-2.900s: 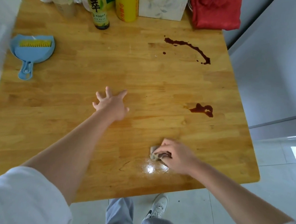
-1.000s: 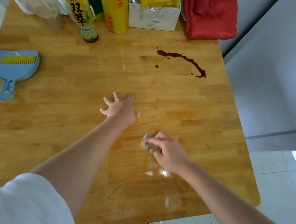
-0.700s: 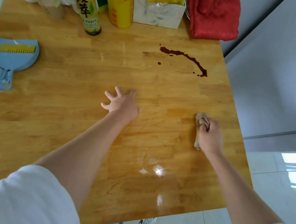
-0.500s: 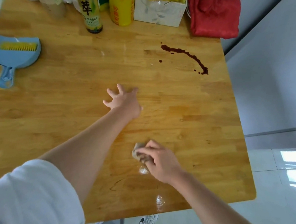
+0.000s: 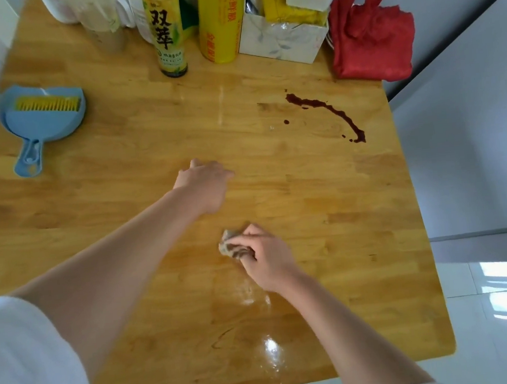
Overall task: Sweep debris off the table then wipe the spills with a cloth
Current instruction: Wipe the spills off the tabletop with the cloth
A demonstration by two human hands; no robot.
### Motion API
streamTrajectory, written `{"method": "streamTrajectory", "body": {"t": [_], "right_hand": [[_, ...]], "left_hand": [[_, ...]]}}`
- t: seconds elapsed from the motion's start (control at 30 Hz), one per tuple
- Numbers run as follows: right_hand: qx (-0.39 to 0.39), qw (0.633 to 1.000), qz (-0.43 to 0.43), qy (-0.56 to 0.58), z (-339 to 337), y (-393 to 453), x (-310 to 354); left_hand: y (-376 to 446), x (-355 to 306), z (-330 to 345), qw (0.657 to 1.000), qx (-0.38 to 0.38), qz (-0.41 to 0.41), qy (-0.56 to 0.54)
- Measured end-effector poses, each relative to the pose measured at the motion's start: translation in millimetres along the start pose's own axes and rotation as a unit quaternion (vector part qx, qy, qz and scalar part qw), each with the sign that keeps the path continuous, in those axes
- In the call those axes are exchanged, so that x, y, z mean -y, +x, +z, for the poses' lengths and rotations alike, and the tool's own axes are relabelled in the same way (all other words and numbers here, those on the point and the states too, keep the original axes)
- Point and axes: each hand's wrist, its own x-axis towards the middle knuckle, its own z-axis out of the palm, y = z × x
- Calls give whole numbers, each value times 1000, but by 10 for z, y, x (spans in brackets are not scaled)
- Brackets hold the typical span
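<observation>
R hand [image 5: 265,260] grips a small wadded cloth [image 5: 231,247], fingers [image 5: 252,241] curled round it and pressing it onto the desk [image 5: 136,141], roughly mid-desk toward the near edge. Cloth is greyish w/ dark stains, mostly hidden under the hand. Wet shiny streaks [image 5: 269,352] on the wood between the hand and the near edge.

L hand [image 5: 206,182] rests on the desk just beyond the cloth, near the centre, apart from it. It's blurred; fingers look loosely extended, holding nothing; can't tell more.

Dark red spill [image 5: 329,111], a curved trail w/ a few drops beside it, lies toward the far right corner, well apart from the cloth and untouched.

Blue dustpan [image 5: 39,121] w/ a yellow-bristled brush [image 5: 47,104] lying in it sits near the left edge, handle pointing to the near side.

Along the far edge: a bottle [image 5: 165,30] w/ yellow label, a yellow roll [image 5: 221,18] upright just beside it, then a white box [image 5: 281,39] w/ yellow packets in it. A crumpled red cloth [image 5: 370,38] sits in the far right corner, beside the box. More containers at the far left, cut off by the frame.
</observation>
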Motion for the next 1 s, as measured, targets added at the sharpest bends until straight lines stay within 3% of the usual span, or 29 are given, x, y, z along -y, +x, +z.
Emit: {"method": "streamTrajectory", "body": {"t": [0.03,0.1,0.17,0.23,0.37,0.47,0.53,0.63,0.7,0.77,0.83,0.93,1.0], "right_hand": [[-5,1000,15,20,-73,-26,-70],[-87,988,118,42,-397,27,-353],[-162,952,257,45,-792,120,-641],[-211,924,310,71,-984,312,-739],[-181,954,229,67,-700,712,-336],[-33,997,68,10,-301,710,10],[16,999,30,3,-297,549,-79],[-95,984,150,-10,-808,424,-633],[-225,928,296,43,-1257,435,-989],[-291,876,371,96,-1465,574,-1188],[-260,907,319,87,-1373,785,-1092],[-131,985,115,14,-1006,930,-785],[-70,996,58,-17,-1009,832,-844]], "left_hand": [[-8,23,4,1000,4,9,4],[-32,39,18,1000,17,11,-10],[-44,42,16,999,28,-1,-44],[-21,45,-13,998,32,-4,-55],[82,62,-89,998,3,-18,-66],[176,89,-149,995,-38,-59,-72],[237,74,-188,992,-65,-78,-78],[321,-5,-206,980,-138,-82,-118],[397,-55,-237,974,-156,-86,-139],[546,-123,-320,977,-128,-95,-140],[706,-210,-399,978,-97,-112,-147],[904,-357,-449,976,-82,-146,-140],[992,-447,-473,975,-69,-169,-128]]}}
